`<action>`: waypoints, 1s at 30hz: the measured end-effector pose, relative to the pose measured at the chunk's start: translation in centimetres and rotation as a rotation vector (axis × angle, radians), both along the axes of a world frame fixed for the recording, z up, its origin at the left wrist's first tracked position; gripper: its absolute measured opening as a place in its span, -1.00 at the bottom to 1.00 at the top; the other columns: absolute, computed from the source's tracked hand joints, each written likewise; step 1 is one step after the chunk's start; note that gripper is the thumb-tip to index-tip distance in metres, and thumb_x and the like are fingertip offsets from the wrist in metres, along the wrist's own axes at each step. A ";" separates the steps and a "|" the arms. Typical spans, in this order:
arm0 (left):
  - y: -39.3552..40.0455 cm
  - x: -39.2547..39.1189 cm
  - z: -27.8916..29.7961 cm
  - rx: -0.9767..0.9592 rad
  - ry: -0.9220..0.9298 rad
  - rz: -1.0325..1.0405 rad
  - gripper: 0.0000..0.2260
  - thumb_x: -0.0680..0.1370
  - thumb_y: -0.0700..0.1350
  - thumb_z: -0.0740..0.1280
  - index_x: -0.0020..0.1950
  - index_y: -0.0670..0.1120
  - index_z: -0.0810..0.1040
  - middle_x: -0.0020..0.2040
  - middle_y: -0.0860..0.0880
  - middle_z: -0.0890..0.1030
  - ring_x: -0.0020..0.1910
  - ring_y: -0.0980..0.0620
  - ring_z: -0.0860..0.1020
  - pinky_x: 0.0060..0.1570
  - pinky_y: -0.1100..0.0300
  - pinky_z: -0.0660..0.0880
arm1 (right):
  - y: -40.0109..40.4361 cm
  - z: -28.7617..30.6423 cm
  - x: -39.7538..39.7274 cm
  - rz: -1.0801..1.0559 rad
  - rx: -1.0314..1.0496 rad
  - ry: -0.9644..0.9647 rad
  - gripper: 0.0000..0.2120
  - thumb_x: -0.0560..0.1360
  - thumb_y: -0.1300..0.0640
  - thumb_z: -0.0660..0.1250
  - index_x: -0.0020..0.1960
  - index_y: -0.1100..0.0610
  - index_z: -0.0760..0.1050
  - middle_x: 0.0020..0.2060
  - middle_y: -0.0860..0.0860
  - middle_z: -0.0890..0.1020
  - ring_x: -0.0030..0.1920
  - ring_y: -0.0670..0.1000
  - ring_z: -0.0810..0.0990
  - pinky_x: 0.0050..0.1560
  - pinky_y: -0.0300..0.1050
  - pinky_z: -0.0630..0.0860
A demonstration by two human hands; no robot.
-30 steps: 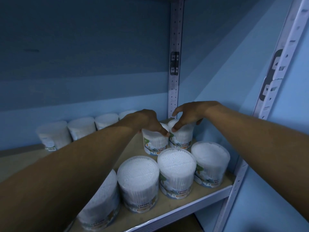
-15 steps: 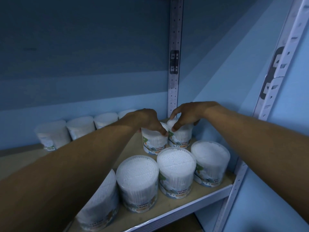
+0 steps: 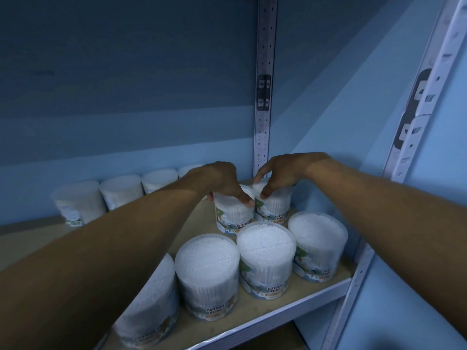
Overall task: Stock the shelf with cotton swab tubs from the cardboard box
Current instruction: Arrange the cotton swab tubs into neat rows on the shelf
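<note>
Tubs of cotton buds stand upright on the wooden shelf, lids up and long axes vertical, labels facing the front edge. Nearest the rear upright post, the left hand grips the lid rim of one tub from above with curled fingers, and the right hand grips the top of the neighbouring tub the same way; the two tubs touch. In front of them, toward the shelf's front edge, a row of three more tubs stands close together, with a fourth half hidden behind the left forearm. Left of the post, along the blue back wall, runs another row of tubs.
</note>
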State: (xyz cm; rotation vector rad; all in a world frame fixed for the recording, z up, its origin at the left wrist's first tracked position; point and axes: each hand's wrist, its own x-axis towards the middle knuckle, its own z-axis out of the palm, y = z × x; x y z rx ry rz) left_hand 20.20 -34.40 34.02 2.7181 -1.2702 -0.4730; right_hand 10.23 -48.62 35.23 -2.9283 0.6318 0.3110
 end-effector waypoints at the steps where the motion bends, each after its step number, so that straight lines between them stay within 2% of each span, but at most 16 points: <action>1: 0.0 0.0 0.0 0.004 -0.004 -0.005 -0.21 0.30 0.30 0.53 0.33 -0.19 0.51 0.20 -0.10 0.57 0.00 -0.12 0.64 -0.02 0.02 0.65 | 0.1 0.0 -0.1 0.001 -0.003 0.001 -0.46 0.39 -0.20 0.51 0.35 -0.21 0.51 0.41 -0.08 0.41 0.28 0.08 0.49 0.13 -0.02 0.62; 8: 0.1 -0.3 -0.2 0.022 -0.059 -0.021 -0.22 0.28 0.36 0.50 0.27 -0.18 0.55 0.10 -0.09 0.62 -0.19 -0.08 0.65 -0.06 0.06 0.66 | 0.8 0.5 -0.8 -0.009 -0.010 0.028 -0.45 0.38 -0.18 0.53 0.34 -0.19 0.51 0.38 -0.06 0.42 0.22 0.12 0.55 0.12 0.01 0.64; 25: 0.7 -1.6 -0.1 -0.004 -0.044 -0.027 -0.30 0.30 0.36 0.49 0.17 -0.15 0.56 0.09 -0.06 0.59 -0.22 -0.05 0.65 -0.08 0.11 0.66 | 1.7 0.9 -2.8 -0.005 0.008 0.047 -0.47 0.38 -0.17 0.53 0.32 -0.21 0.50 0.37 -0.12 0.40 0.24 0.05 0.50 0.13 -0.02 0.63; 30: 1.0 -2.0 0.0 0.006 -0.057 -0.031 -0.31 0.31 0.37 0.48 0.17 -0.15 0.56 0.06 -0.05 0.59 -0.30 -0.02 0.65 -0.20 0.19 0.63 | 1.9 0.9 -3.2 -0.005 0.010 0.051 -0.46 0.38 -0.17 0.53 0.33 -0.21 0.49 0.39 -0.12 0.39 0.25 0.04 0.50 0.14 -0.02 0.62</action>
